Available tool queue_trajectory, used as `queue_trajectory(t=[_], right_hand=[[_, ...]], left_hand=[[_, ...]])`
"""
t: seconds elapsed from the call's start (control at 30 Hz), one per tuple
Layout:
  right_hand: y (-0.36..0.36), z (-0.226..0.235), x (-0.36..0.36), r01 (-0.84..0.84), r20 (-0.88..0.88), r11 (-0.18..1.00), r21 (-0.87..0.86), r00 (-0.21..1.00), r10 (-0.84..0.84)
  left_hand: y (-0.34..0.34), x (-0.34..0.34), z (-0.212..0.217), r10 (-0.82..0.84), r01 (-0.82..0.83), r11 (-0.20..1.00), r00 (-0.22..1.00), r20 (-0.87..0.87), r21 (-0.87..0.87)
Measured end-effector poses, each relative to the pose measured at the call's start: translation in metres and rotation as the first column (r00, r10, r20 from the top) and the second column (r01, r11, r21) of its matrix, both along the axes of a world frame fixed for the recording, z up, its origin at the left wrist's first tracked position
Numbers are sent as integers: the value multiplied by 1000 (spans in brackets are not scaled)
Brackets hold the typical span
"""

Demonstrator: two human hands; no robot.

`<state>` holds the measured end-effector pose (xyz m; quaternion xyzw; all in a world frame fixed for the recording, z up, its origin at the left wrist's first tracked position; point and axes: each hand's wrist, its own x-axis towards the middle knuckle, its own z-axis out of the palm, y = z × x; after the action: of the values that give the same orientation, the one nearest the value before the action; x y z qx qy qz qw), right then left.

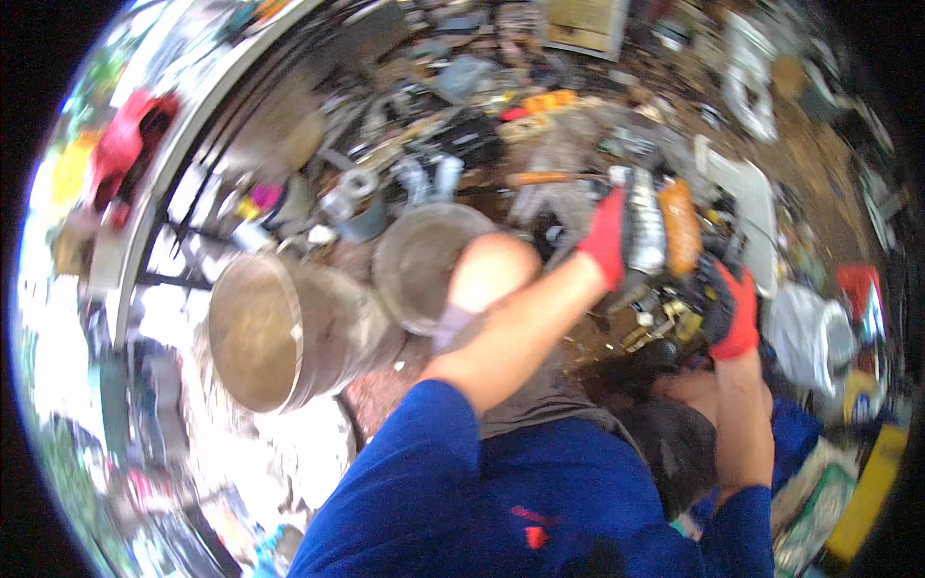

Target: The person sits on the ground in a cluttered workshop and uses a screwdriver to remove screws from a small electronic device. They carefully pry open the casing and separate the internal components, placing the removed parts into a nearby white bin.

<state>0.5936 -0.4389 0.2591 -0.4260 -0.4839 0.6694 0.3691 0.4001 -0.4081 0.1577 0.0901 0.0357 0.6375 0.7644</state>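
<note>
My left hand [607, 241], in a red and dark work glove, is against the left side of a silvery ribbed piece [647, 222]. Its fingers are partly hidden and blurred, but they seem to grip that piece. Beside the piece stands an orange, rounded, elongated piece [680, 226]; whether the two are joined cannot be told. Just below and right of the orange piece is my right hand [730, 306], gloved in red and black. Blur hides how its dark fingers lie and whether they touch anything. An orange-brown handle [544, 178] extends left from near my left hand.
A grey bucket [429, 260] stands beside my knee, with a large dirty bucket [255, 332] tipped left of it. Scrap metal and small parts cover the ground ahead. On the right are a white tray [756, 217] and a white plastic bag [800, 337].
</note>
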Motion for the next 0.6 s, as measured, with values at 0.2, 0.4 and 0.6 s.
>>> queue_trajectory(t=[0.2,0.4,0.6], right_hand=[[-50,65,-90,-267,106,956,126,961,254],[-159,122,-261,-595,-8,678,432,749,663],[-88,113,-217,-498,200,695,518,861,468]], left_hand=[[7,2,5,-194,173,974,970,147,144],[15,-16,-28,-90,48,987,955,281,155],[2,-6,7,-90,88,995,995,45,48]])
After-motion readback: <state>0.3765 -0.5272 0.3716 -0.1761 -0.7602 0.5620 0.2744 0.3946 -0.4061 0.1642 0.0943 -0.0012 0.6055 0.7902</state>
